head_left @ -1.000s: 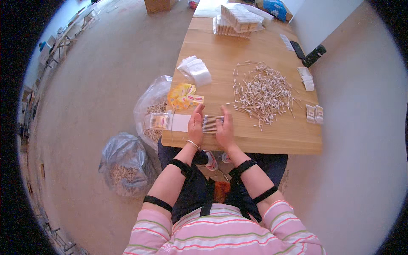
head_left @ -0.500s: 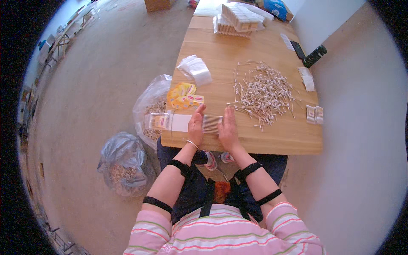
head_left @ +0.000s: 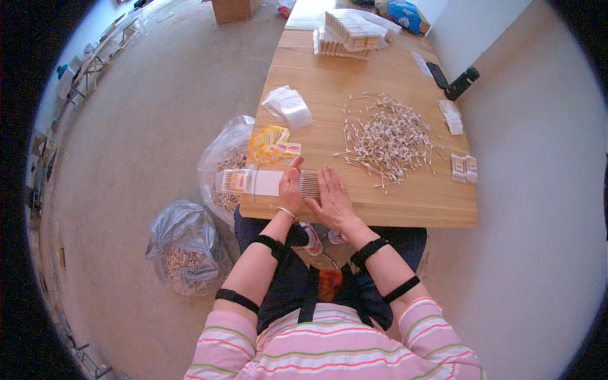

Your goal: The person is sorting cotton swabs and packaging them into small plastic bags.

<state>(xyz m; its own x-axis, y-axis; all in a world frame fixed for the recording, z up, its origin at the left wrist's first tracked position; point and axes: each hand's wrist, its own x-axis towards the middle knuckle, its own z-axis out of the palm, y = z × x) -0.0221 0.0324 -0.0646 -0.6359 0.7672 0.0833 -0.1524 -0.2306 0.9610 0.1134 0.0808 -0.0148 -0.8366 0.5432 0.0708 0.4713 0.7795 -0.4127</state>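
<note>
A row of cotton swabs [head_left: 310,184] lies side by side on the table's near edge, between my two hands. My left hand [head_left: 291,187] stands on its edge at the row's left side, fingers stretched out. Flat over the row's right side lies my right hand [head_left: 332,197], its fingers extended and its thumb toward my left hand. Left of my left hand are a white strip [head_left: 267,182] and a clear packet of swabs [head_left: 236,181] with a small label. A large loose heap of cotton swabs [head_left: 394,136] spreads to the right of my hands.
Yellow printed cards [head_left: 271,144] and clear bags [head_left: 288,106] lie at the table's left. Filled packs [head_left: 348,37] are stacked at the far end. Small packs [head_left: 464,169] and a dark bottle [head_left: 462,83] line the right edge. Plastic sacks [head_left: 183,231] stand on the floor, left.
My right hand has turned from standing on its edge to lying flatter, and has shifted left. The row of swabs between my hands looks narrower. My left hand stays in place.
</note>
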